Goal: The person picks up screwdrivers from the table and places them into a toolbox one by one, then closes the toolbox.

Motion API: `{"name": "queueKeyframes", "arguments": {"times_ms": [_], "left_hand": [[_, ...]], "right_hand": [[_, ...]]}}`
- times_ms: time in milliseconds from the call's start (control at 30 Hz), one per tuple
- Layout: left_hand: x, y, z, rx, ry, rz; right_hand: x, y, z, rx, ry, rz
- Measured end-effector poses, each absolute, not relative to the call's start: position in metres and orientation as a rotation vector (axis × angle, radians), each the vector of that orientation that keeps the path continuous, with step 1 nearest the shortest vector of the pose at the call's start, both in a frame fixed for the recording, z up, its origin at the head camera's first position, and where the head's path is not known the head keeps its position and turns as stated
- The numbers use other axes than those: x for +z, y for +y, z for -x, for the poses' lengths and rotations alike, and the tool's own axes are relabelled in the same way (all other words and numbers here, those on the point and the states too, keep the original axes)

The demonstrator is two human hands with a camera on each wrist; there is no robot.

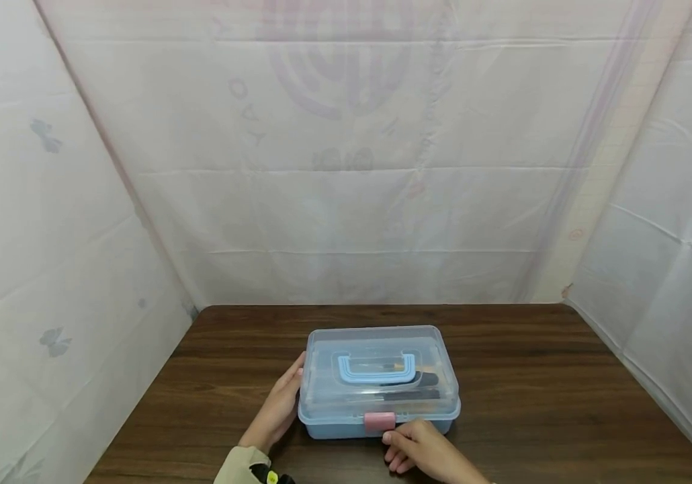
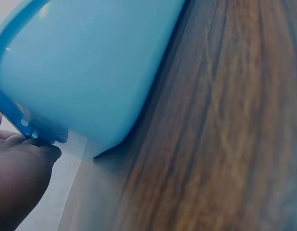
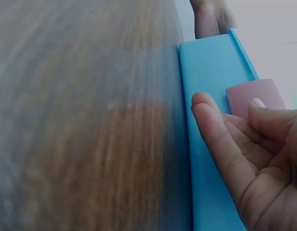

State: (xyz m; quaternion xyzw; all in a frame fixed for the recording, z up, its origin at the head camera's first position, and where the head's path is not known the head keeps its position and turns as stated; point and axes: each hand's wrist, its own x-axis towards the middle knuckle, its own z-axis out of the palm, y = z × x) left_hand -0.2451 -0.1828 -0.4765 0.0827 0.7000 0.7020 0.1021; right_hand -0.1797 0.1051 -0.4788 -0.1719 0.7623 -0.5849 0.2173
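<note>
A light-blue plastic storage box [image 1: 334, 431] with a clear lid [image 1: 328, 343] sits closed on the table. Its blue carry handle [image 1: 377, 378] lies folded on the lid, and a pink latch [image 1: 379, 421] covers the front seam. Along the box's left side lies my left hand [image 1: 279, 407], fingers extended; in the left wrist view its fingertips are at the rim by a hinge-like part [image 2: 40, 127]. My right hand [image 1: 427, 449] is at the front, thumb and index finger at the latch's lower edge, other fingers loosely bent. Dark, elongated items [image 1: 424, 380] show blurred through the lid.
The brown wood-grain table [image 1: 539, 390] extends around the box on both sides and behind it. Pale fabric sheets [image 1: 352, 222] with faint prints hang at the back, left and right of the table.
</note>
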Motion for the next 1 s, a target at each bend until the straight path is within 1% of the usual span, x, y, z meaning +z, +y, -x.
{"name": "queueKeyframes", "arguments": {"times_ms": [367,500,733,867,1000], "left_hand": [[-0.478,-0.185,0.251,2.063,2.092,-0.226],[-0.479,-0.186,0.253,2.061,2.090,-0.221],[-0.479,-0.188,0.257,2.034,2.114,-0.214],[-0.476,-0.189,0.257,1.960,2.200,-0.226],[-0.467,-0.193,0.255,1.768,2.398,-0.221]], "right_hand": [[-0.479,0.102,0.182,-1.598,2.126,0.493],[-0.479,0.103,0.184,-1.560,2.139,0.539],[-0.470,0.108,0.185,-1.331,2.300,0.813],[-0.453,0.115,0.181,-1.134,2.420,0.975],[-0.431,0.127,0.179,-0.998,2.462,1.150]]}}
